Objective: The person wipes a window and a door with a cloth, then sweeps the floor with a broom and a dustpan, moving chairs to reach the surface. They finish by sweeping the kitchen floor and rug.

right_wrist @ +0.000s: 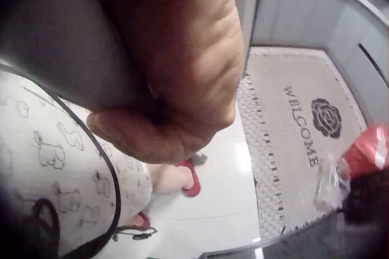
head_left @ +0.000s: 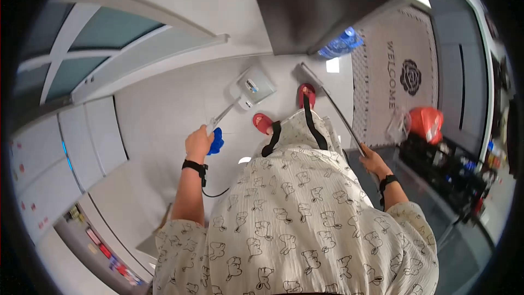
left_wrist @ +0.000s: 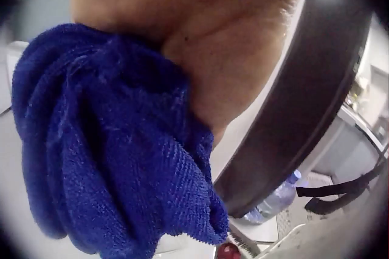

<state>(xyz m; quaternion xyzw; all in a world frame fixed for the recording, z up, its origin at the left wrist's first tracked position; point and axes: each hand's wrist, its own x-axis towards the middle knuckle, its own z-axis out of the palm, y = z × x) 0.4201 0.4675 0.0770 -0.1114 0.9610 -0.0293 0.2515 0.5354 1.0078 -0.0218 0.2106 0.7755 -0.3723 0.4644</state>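
My left hand (head_left: 197, 145) grips the upper end of a long-handled dustpan, and its grey pan (head_left: 262, 86) is low over the pale floor. Bunched in that same hand, a blue cloth (left_wrist: 115, 143) hangs below the palm and fills much of the left wrist view. My right hand (head_left: 374, 163) is wrapped round the handle of a broom (head_left: 343, 116). The broom's head (head_left: 312, 75) is down near the floor, just ahead of a red slipper (head_left: 307, 94). Close up in the right wrist view, the curled fingers (right_wrist: 188, 71) surround the grey handle.
A dark cabinet (head_left: 305, 11) stands ahead, with blue-wrapped bottles (head_left: 341, 43) at its foot. To the right lies a WELCOME doormat (head_left: 393, 71), with a red bag (head_left: 427, 123) by its near edge. White cabinets (head_left: 82, 136) and a glazed door (head_left: 103, 38) line the left.
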